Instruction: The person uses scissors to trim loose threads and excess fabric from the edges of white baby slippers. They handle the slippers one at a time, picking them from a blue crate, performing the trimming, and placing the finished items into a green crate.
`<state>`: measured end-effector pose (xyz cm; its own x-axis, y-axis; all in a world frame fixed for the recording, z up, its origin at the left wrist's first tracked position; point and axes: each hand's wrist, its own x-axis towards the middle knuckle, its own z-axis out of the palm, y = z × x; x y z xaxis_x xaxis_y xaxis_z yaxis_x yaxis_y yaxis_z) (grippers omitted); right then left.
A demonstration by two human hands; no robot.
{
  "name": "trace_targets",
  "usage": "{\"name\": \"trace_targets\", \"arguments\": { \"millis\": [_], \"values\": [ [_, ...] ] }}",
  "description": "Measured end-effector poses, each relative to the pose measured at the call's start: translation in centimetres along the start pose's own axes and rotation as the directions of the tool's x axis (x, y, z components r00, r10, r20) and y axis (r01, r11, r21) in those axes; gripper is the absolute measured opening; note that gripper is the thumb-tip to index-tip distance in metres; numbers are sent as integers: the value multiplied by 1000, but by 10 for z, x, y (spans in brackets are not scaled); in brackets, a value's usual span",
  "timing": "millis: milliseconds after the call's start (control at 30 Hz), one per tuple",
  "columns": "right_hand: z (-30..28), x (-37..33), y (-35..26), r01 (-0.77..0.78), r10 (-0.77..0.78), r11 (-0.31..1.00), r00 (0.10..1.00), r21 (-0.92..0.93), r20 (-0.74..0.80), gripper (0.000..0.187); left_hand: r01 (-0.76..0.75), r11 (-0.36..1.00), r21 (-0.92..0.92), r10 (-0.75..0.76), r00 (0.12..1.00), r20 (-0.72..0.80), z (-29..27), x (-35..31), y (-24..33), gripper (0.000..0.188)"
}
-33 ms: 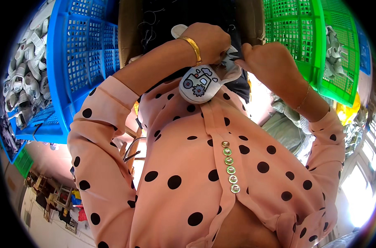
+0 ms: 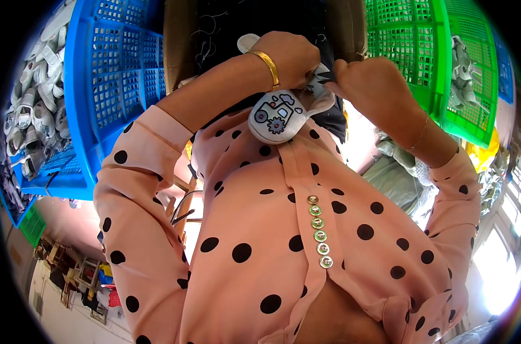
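Observation:
A small white child's shoe hangs over my lap, its toe turned toward my shirt. A machine with gear wheels and little clouds is embroidered on the toe. My left hand, with a gold bracelet on the wrist, is closed around the shoe; its fingertips are hidden behind the back of the hand. A pale rounded piece pokes out beyond that hand. Close by on the right, my right hand is closed, thumb against the fingers, beside the shoe's opening. Dark pointed shapes show at its fingertips, too unclear to name.
A blue plastic basket stands on the left, with many similar shoes piled beyond it. Green baskets stand on the right, with more shoes in one. Dark cloth with loose threads lies ahead between brown sides.
My right hand and forearm have shifted very slightly. My left hand and the shoe look the same.

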<state>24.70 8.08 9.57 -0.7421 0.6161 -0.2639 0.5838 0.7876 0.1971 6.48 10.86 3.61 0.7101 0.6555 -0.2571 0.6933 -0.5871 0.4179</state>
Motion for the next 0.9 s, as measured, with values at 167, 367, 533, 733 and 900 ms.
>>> {"name": "trace_targets", "arguments": {
  "millis": [167, 367, 533, 733, 900],
  "values": [
    [13, 7, 1, 85, -81, 991, 996, -107, 38, 11, -5, 1000, -5, 6, 999, 53, -2, 5, 0, 12],
    [22, 17, 1, 131, -78, 974, 959, -183, 271, 9, 46, 997, -58, -39, 993, 114, -6, 3, -3, 16],
    [19, 20, -2, 132, -75, 968, 964, -214, 254, 9, 35, 997, -71, -26, 992, 123, -4, 2, -8, 17],
    [19, 21, 1, 149, -94, 966, 963, -209, 252, 9, 35, 985, -167, -12, 991, 135, -4, 2, -13, 20],
    [23, 21, 1, 165, -112, 957, 969, -240, 219, 9, 54, 980, -193, -25, 988, 152, -2, 2, -15, 21]
  ]
}}
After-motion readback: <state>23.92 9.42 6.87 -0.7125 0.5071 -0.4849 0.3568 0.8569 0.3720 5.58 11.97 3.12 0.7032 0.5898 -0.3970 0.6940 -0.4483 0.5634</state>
